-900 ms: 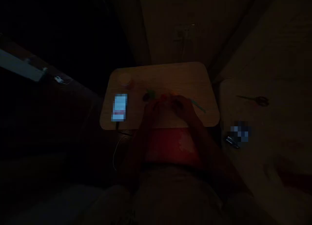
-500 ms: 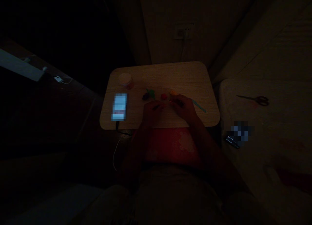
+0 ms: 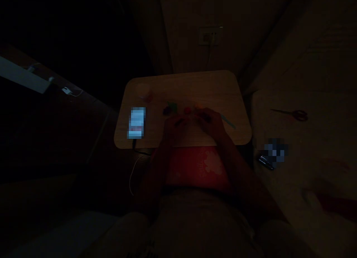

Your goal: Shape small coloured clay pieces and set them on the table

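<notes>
The scene is very dark. My left hand (image 3: 175, 127) and my right hand (image 3: 209, 123) rest close together on a small wooden lap table (image 3: 184, 85), fingers curled. A small dark stick shows at my left fingers; what my right fingers hold is too dim to name. Just beyond the fingertips lie a small red lump (image 3: 187, 110), an orange lump (image 3: 198, 107) and a dark lump with a green piece (image 3: 170, 108). A thin green tool (image 3: 228, 121) lies to the right of my right hand.
A lit phone (image 3: 136, 123) lies on the table's left side, with a small round jar (image 3: 144, 91) behind it. Scissors (image 3: 292, 114) and a small dark object (image 3: 266, 162) lie on the bed at the right. A wall socket (image 3: 208, 35) with a cable is behind the table.
My hands were raised and blurred over the lumps, then lowered toward me onto the table and now sit still, close together. The picture has grown dimmer.
</notes>
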Action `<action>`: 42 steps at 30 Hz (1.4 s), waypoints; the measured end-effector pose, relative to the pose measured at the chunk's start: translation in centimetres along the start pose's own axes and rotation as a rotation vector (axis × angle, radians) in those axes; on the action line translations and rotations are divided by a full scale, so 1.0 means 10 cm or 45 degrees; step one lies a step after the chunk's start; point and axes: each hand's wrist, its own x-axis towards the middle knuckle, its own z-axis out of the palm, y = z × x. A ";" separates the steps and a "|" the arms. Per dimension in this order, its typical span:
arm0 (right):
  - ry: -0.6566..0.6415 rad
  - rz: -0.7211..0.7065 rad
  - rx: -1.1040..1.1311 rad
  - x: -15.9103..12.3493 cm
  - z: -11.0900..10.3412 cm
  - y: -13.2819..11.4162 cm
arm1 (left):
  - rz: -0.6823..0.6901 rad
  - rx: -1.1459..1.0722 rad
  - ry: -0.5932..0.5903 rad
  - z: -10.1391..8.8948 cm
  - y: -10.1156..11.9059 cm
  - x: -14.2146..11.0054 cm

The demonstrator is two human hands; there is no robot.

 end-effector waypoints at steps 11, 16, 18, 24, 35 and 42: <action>0.024 0.053 0.124 -0.01 0.01 -0.02 | -0.034 -0.037 0.036 0.00 0.00 -0.01; 0.035 0.082 0.137 -0.01 0.01 -0.01 | 0.021 -0.085 -0.005 -0.01 0.02 0.00; 0.034 0.091 0.133 -0.01 0.01 -0.01 | 0.023 -0.093 -0.025 -0.01 0.03 0.00; -0.011 0.032 0.098 -0.01 -0.01 -0.02 | -0.053 -0.083 0.015 0.02 -0.04 -0.02; -0.067 -0.025 0.165 -0.01 -0.02 -0.05 | -0.008 0.020 -0.002 0.00 0.00 0.00; -0.082 -0.022 0.119 -0.01 -0.02 -0.03 | -0.016 -0.030 -0.008 0.01 -0.01 -0.01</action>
